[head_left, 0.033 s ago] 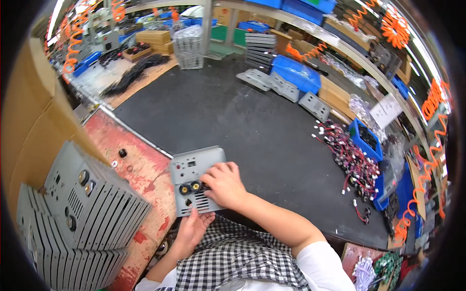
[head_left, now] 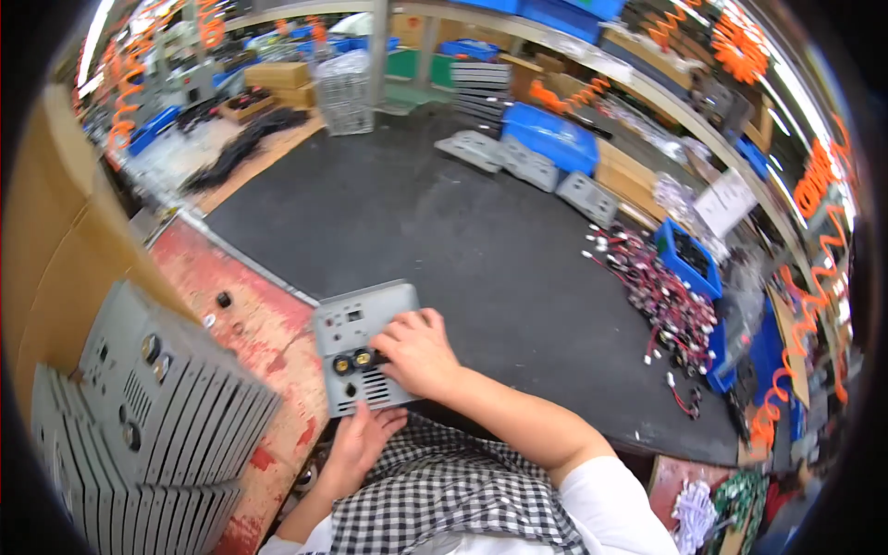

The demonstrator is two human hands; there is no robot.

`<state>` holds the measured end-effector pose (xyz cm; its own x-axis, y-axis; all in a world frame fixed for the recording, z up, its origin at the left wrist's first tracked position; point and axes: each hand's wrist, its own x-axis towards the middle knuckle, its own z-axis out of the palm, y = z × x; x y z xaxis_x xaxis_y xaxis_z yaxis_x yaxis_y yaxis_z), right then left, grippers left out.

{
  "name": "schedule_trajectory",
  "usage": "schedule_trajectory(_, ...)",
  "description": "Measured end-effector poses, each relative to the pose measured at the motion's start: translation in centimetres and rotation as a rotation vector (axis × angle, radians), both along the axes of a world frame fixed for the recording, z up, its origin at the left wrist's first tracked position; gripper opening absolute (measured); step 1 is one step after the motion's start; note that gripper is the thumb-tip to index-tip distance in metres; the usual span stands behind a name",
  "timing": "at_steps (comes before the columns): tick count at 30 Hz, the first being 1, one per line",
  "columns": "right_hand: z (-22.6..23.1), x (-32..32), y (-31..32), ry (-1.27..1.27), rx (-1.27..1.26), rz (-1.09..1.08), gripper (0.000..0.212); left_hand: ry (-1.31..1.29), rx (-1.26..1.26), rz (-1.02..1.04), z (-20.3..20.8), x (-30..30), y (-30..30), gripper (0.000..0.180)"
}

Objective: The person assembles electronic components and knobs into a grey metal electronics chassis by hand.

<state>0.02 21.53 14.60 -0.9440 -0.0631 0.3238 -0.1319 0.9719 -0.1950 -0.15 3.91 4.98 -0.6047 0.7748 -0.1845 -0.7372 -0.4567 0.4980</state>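
Panel [head_left: 363,347], grey metal with two round sockets and a vent grille, lies at the near edge of the black mat [head_left: 444,231], just right of the red worn bench [head_left: 245,324]. Right hand [head_left: 418,351] rests flat on the panel's right half, fingers spread slightly apart and pressing on its face beside the sockets. Left hand [head_left: 356,444] grips the panel's near edge from below, fingers curled up against it. Stack of like panels [head_left: 148,416] stands at near left. Wire bundles [head_left: 661,296] and a blue bin [head_left: 689,254] lie at right, well apart from the hands.
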Motion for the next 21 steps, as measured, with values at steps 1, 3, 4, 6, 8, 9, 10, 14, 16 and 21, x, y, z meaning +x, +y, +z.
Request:
schedule_trajectory(1,-0.4,0.0,0.4,0.044,0.014,0.019,0.034,0.012,-0.030,-0.101,0.5,0.1,-0.2,0.046)
schedule_trajectory(3,-0.1,0.5,0.2,0.206,-0.046,0.024,0.033,0.227,-0.216,-0.277,1.4,0.0,-1.4,0.038)
schedule_trajectory(4,-0.5,1.0,0.3,0.187,-0.224,0.054,0.035,0.464,-0.301,-0.315,1.7,0.1,-2.0,0.036)
schedule_trajectory(6,1.4,3.2,-0.5,-0.016,-0.705,0.121,0.046,0.792,-0.375,-0.200,2.5,0.1,-3.4,0.032)
schedule_trajectory(8,1.6,4.8,-0.3,-0.195,-0.862,0.224,0.054,1.035,-0.448,0.109,4.9,0.5,-2.9,0.029)
schedule_trajectory(9,1.9,5.7,-0.2,-0.278,-1.001,0.249,0.053,1.190,-0.515,0.304,6.5,0.8,-2.3,0.028)
schedule_trajectory(10,1.5,6.0,-0.2,-0.326,-1.108,0.277,0.054,1.490,-0.519,0.313,8.7,0.5,-1.6,0.024)
schedule_trajectory(14,0.9,6.6,-0.6,-0.207,-1.569,0.274,0.037,1.665,-0.419,0.432,10.0,0.5,0.1,0.019)
schedule_trajectory(16,1.4,7.0,-0.9,-0.205,-1.613,0.177,0.033,1.649,-0.389,0.426,10.6,1.1,0.7,0.022)
schedule_trajectory(21,1.5,6.7,-1.8,0.234,-1.054,-0.096,0.026,0.989,-0.397,0.259,8.2,0.8,1.8,0.024)
